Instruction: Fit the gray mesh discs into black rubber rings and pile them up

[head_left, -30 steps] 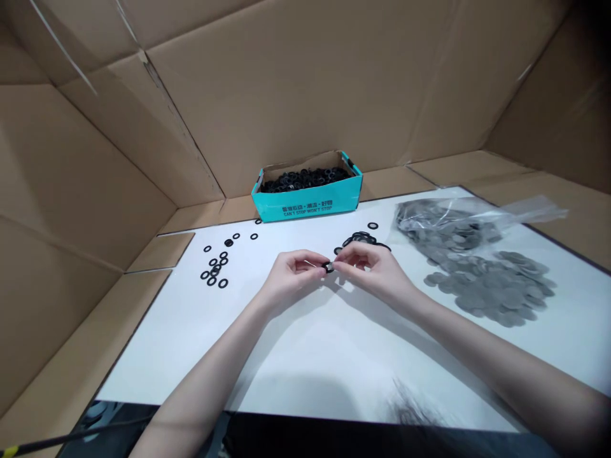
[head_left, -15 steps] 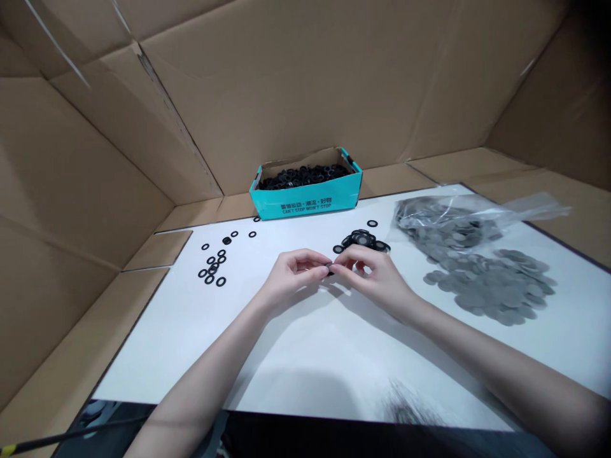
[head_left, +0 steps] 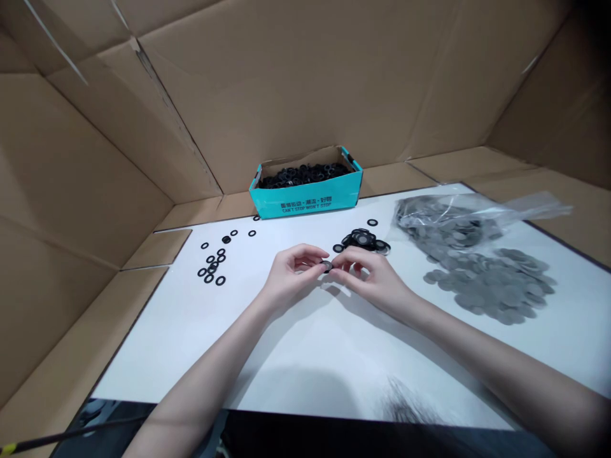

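Observation:
Over the middle of the white tabletop [head_left: 305, 343] my left hand [head_left: 291, 275] and my right hand [head_left: 370, 275] meet fingertip to fingertip. Both pinch one small black ring with a grey disc [head_left: 327, 265] in it. Just behind my right hand lies a small heap of black rings [head_left: 363, 240]. To the right spreads a pile of grey discs [head_left: 491, 287].
A teal box [head_left: 305, 194] full of black rings stands at the back. Loose black rings [head_left: 214, 262] are scattered at the left. A clear plastic bag [head_left: 458, 219] holding more grey discs lies at the right rear. Cardboard walls [head_left: 305, 83] enclose the table.
Both hands stay pinched together on the small piece; their fingers shift slightly and the piece now shows a grey face between them.

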The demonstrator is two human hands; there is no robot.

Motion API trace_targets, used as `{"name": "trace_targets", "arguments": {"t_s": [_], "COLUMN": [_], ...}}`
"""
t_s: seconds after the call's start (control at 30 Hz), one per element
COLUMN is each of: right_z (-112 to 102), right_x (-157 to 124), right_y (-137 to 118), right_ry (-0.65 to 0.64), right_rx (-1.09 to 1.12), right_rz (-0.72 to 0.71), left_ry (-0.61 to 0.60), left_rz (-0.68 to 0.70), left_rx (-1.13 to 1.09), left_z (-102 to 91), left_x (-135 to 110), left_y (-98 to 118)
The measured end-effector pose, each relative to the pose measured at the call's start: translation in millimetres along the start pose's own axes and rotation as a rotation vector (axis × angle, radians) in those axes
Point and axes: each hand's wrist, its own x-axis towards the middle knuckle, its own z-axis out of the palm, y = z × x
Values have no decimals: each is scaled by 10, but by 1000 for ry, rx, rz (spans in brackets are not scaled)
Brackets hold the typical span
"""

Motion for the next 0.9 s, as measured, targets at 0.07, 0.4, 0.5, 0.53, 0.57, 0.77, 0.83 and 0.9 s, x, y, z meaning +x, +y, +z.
{"name": "trace_targets", "arguments": {"t_s": [0.07, 0.4, 0.5, 0.53, 0.57, 0.77, 0.83, 0.9], "right_z": [6, 10, 9, 12, 14, 20, 11, -2], "right_x": [0, -5, -14, -17, -20, -27, -23, -17], "right_y": [10, 1, 2, 6, 11, 46, 54, 58], "right_ry": [-5, 17, 22, 25, 29, 66, 71, 63], "right_rx": [13, 6, -19, -25, -30, -59, -58, -52], "right_rz": [8, -39, -70, -80, -89, -144, -154, -161], "left_ry": [7, -26, -36, -34, -31, -40, -52, -76], "left_rz": [26, 93, 99, 101, 104, 132, 157, 188], "left_rx": [23, 77, 88, 88, 87, 109, 138, 170], "left_z": [4, 25, 26, 26, 27, 43, 38, 22], "left_x": [3, -27, -36, -37, -38, -43, -46, -48], "left_y": [-1, -2, -4, -5, -6, 6, 9, 12]}}
